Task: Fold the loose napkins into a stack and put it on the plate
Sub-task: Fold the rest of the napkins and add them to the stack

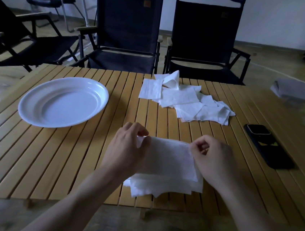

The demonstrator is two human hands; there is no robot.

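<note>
A white napkin (pixel 169 156) is held flat just above a small stack of folded napkins (pixel 159 188) near the table's front edge. My left hand (pixel 125 150) pinches its far left corner and my right hand (pixel 213 159) pinches its far right corner. A heap of loose white napkins (pixel 185 100) lies further back, right of centre. An oval white plate (pixel 62 102) with nothing on it sits at the left of the slatted wooden table (pixel 49 161).
A black phone (pixel 268 145) lies at the right side of the table. A grey folded bundle (pixel 291 91) rests at the far right corner. Two black folding chairs (pixel 127 28) stand behind the table, with another at the left.
</note>
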